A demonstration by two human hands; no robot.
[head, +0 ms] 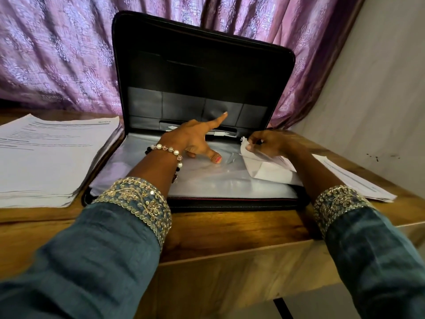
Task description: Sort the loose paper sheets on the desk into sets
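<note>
Pinching the curled corner of a few white sheets (264, 166) at centre right of the frame, the right hand (269, 143) is peeling them up from the clear plastic sleeves (207, 180) inside an open black zip folder (202, 65). How many sheets the fingers are holding is too hard to tell. The left hand (195, 139) is hovering over the sleeves with its fingers spread: the forefinger is pointing toward the upright lid pockets and the thumb is angling down, just above or touching the plastic.

The main risk is lying in that pinch. The corner is already looking crumpled, so a harder pull is likely creasing or tearing it. With the sheets fanning apart below the fingers, one could be slipping free and sliding back onto the slick sleeves, mixing sets. If the left thumb is not pressing the sleeves down, the plastic may be lifting along with the paper.

Further out, a tall stack (53, 157) is sitting at the left of the counter (230, 229), beside the folder, and a thinner stack (358, 180) is resting at the right, partly under the right forearm. That forearm could be dragging the thinner stack toward the counter's near edge as the hand is drawing back.
</note>
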